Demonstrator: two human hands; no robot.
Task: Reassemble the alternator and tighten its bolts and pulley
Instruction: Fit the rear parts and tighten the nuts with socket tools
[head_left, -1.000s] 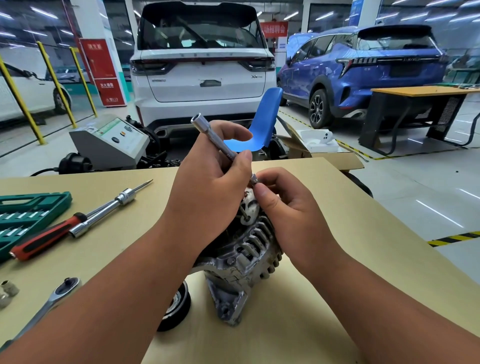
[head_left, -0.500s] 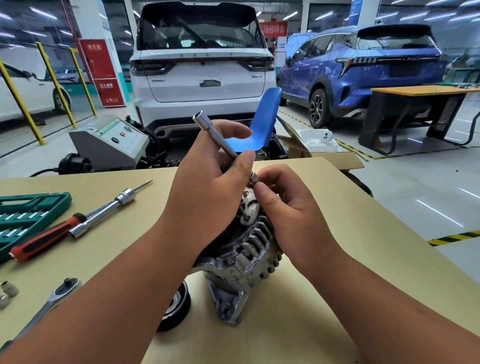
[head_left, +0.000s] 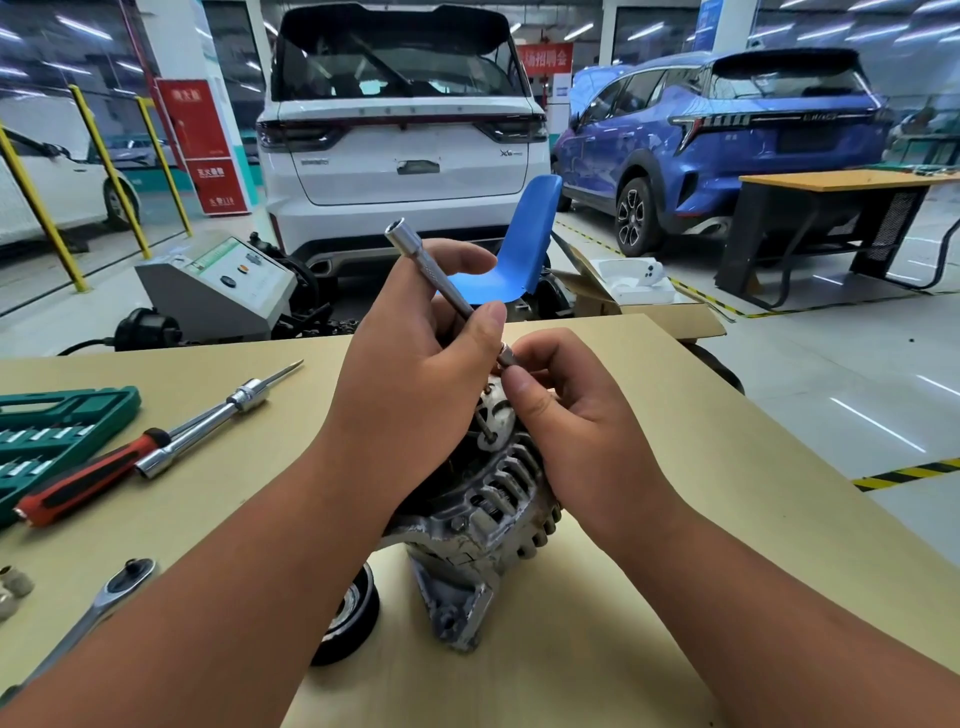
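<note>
On the tan bench (head_left: 701, 519) the alternator (head_left: 483, 504) stands on end. The left grip (head_left: 410, 384) clasps a slanted socket bar (head_left: 435, 270) above it, the right grip (head_left: 576, 415) pinches the bar's lower tip, and a black pulley (head_left: 349, 618) lies just left.

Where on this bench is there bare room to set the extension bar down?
Right of the alternator, the table lies bare to its right edge, past the right hand. A smaller bare strip runs along the far edge, behind the screwdriver. The left is crowded: socket case, ratchet, and the pulley beside the alternator.
</note>
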